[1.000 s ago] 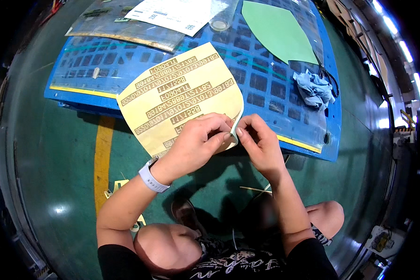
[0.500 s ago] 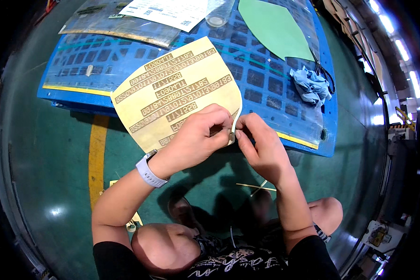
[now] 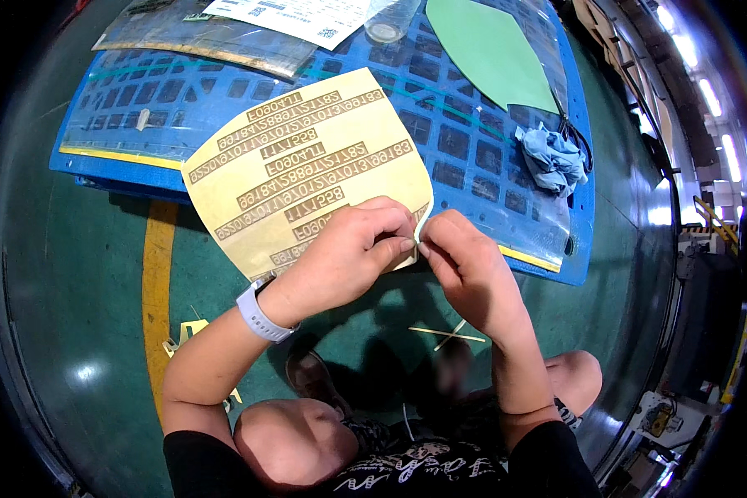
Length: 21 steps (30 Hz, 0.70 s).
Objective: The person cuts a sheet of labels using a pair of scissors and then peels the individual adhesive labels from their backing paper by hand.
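A large pale yellow sheet [image 3: 307, 166] with rounded sides and rows of dark printed bands hangs between me and the blue pallet. At its lower right corner, my left hand [image 3: 361, 249] pinches the edge between thumb and fingers. My right hand [image 3: 471, 261] pinches the same corner just beside it, the fingertips of both hands almost touching. The sheet's pale edge curls up between them. What exactly lies between the fingertips is too small to make out. On my left wrist sits a light grey watch [image 3: 257, 311].
The blue plastic pallet [image 3: 162, 162] carries a green sheet [image 3: 498, 54], crumpled blue cloth [image 3: 552, 158], a white printed paper [image 3: 299, 17] and a clear round lid [image 3: 383, 31]. Thin pale strips [image 3: 448, 334] and yellow scraps [image 3: 187, 332] lie on the green floor.
Both hands stay at the corner, with the fingertips drawn closer together and the right hand slightly lower. The view has shifted a little.
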Motion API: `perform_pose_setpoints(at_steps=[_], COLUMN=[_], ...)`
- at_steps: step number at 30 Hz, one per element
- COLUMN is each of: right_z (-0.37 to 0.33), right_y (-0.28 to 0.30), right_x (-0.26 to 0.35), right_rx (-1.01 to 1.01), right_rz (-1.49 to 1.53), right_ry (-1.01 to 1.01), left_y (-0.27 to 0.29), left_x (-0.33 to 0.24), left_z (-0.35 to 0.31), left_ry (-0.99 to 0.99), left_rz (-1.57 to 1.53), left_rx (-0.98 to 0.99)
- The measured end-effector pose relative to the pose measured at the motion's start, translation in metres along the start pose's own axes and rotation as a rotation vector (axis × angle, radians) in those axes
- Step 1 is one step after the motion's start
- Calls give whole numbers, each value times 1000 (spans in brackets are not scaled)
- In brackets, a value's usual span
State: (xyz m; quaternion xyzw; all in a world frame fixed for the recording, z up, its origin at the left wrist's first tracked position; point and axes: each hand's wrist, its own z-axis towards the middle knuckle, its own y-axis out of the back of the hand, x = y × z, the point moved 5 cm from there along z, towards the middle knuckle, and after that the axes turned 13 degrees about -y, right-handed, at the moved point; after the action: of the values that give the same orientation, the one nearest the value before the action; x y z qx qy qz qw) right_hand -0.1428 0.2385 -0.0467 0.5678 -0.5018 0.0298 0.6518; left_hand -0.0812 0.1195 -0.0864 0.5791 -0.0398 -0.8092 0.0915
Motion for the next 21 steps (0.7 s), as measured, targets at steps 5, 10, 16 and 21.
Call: perform_pose_setpoints(at_steps=[5,10,16,21], right_z=[2,1,2,1], right_y=[0,1,0,-2], right_x=[-4,-6,-10,-14], right_rx=[10,8,5,-7], right_rz=[-16,8,9,-12], right_ry=[-18,-15,-39,-57], left_y=[-2,-6,-10,-15], left_x=[3,9,10,13], left_z=[3,3,4,4], left_ry=[87,78,111,115], left_rz=[-17,-9,-32,13], left_rx=[77,69,48,-4])
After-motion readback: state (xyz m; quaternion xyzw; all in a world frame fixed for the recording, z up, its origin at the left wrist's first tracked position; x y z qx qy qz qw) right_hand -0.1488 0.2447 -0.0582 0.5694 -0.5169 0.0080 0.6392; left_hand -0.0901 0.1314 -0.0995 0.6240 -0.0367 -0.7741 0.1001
